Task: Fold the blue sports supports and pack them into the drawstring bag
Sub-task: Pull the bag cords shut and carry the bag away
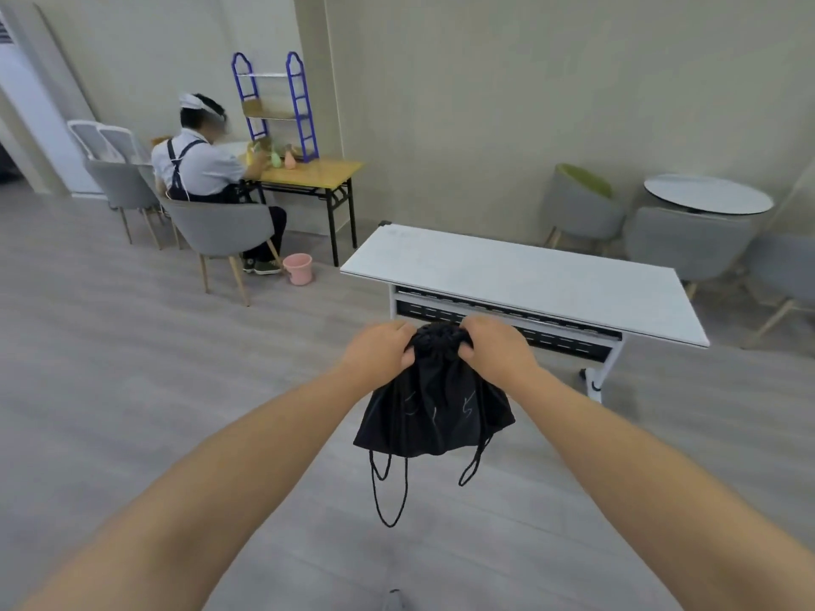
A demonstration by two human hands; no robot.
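Held out in the air before the white table (pixel 529 275), the black drawstring bag (pixel 434 407) hangs limp and light-looking, left hand (pixel 375 352) and right hand (pixel 498 348) pinching its gathered neck, likely the surest hold.

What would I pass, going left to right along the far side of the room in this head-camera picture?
Seated person → pink bucket → white folding table → green-cushioned chair → round table.
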